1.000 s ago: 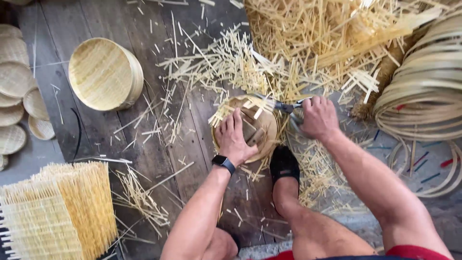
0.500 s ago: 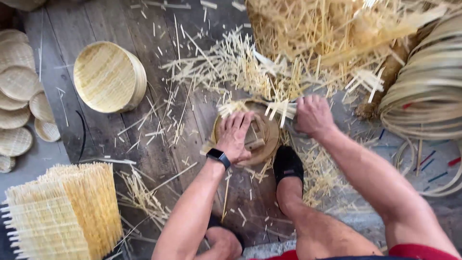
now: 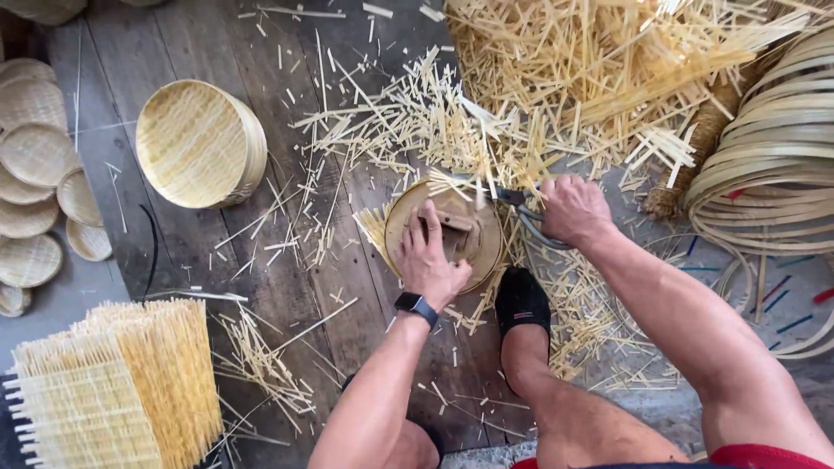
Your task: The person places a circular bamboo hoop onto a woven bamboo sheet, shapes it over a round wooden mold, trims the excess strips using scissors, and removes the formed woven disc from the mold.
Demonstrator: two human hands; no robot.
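Round wooden disc (image 3: 460,233) is pressed flat by left hand (image 3: 432,260); metal shears (image 3: 521,208), gripped closed-fisted by right hand (image 3: 573,211), are best kept tight along its rim.

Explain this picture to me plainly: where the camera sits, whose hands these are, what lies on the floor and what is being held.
The camera sits on the person's head, looking down at their own two bare hands. The left hand presses flat on a round wooden disc with woven bamboo strips beneath it. The right hand grips shears at the disc's edge. On the plank floor lie cut bamboo slivers, a round woven basket, small woven discs, square woven mats and coiled bamboo hoops. A foot in a black sock rests beside the disc.
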